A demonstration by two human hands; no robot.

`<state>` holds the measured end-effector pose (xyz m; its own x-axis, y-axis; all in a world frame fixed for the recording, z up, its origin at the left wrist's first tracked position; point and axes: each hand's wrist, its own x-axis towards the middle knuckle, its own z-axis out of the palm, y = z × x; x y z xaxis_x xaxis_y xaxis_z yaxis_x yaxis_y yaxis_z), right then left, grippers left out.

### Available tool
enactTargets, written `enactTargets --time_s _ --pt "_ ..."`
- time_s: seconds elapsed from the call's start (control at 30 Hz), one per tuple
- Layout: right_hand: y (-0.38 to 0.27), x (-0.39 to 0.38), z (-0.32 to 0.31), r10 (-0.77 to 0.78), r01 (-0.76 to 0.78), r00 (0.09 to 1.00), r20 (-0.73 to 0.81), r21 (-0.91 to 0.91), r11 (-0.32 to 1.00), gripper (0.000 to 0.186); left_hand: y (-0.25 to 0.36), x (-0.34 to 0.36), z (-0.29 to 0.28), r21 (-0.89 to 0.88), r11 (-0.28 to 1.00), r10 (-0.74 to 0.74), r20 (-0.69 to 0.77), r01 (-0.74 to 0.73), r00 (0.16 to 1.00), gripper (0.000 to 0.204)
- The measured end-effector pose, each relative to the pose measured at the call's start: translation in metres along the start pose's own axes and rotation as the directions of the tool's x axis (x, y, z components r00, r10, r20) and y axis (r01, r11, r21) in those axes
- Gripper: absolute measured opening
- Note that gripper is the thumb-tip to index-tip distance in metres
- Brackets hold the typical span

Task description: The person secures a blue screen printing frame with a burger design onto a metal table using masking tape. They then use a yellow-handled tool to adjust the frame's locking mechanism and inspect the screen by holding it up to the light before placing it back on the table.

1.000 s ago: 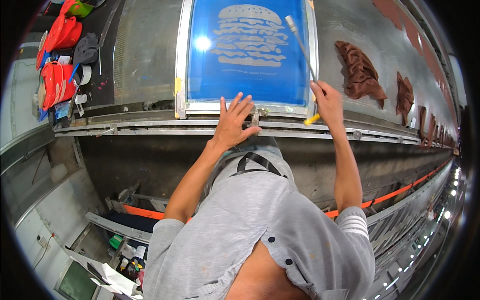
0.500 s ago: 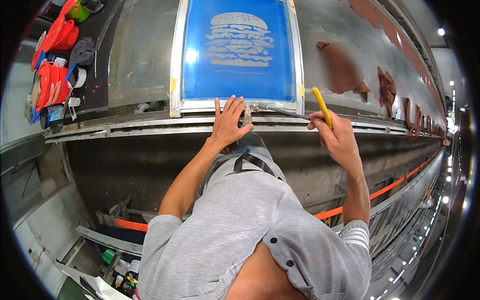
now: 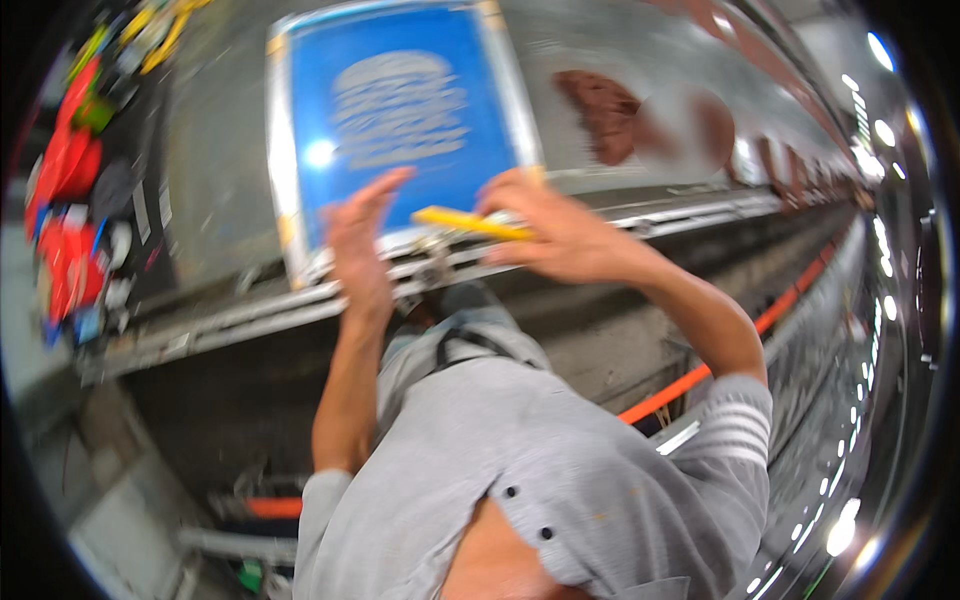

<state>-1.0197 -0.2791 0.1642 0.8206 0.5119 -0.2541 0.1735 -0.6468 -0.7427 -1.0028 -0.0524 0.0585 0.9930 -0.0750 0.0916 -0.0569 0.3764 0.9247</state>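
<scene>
A silk-screen frame [image 3: 283, 180] with blue mesh [image 3: 410, 185] and a pale burger design lies on the long table. My left hand [image 3: 362, 245], blurred, is raised over its near-left corner with the fingers stretched and nothing visible in them. Near the frame's front right corner, my right hand [image 3: 560, 230] is closed round a yellow-handled tool [image 3: 470, 222] that points left. The tool's working end cannot be made out. Between and below the hands, a small metal clamp [image 3: 435, 258] sits on the table's edge rail.
Brown cut pieces [image 3: 605, 115] lie on the table [image 3: 215, 130] to the right. Red containers [image 3: 70, 260] and other supplies crowd the far left. A metal rail [image 3: 170, 345] runs along the table's front edge. An orange bar [image 3: 680, 390] stretches behind me on the right.
The view has turned and blurred. My right hand has come left toward my left hand, with the yellow handle tipped nearly level. My left hand has lifted off the frame's front edge.
</scene>
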Motion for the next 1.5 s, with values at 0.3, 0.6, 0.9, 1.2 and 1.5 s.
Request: enactTargets --time_s 0.3,0.6,0.9,1.2,1.5 --pt "0.018 0.031 -0.011 -0.163 0.068 0.898 0.409 0.236 0.969 0.024 0.053 0.039 0.092 0.849 0.318 0.216 0.37 -0.423 0.904 0.021" --pt "0.022 0.027 0.008 -0.193 0.084 0.919 0.345 0.306 0.948 0.026 0.065 0.052 0.084 0.815 0.426 -0.264 0.527 -0.393 0.808 0.04" --pt "0.004 0.037 0.019 0.061 -0.105 0.988 0.143 0.322 0.941 0.017 0.055 0.087 0.074 0.747 0.429 -0.162 0.616 -0.507 0.771 0.04" --pt "-0.011 0.017 0.003 0.187 -0.146 0.981 -0.045 0.461 0.876 0.026 0.05 0.051 -0.113 0.465 0.862 -0.09 -0.255 0.203 0.963 0.032" --pt "-0.005 0.028 0.02 0.162 -0.168 0.985 0.057 0.513 0.842 0.026 -0.009 -0.044 -0.172 0.27 0.848 -0.306 -0.454 0.457 0.837 0.025"
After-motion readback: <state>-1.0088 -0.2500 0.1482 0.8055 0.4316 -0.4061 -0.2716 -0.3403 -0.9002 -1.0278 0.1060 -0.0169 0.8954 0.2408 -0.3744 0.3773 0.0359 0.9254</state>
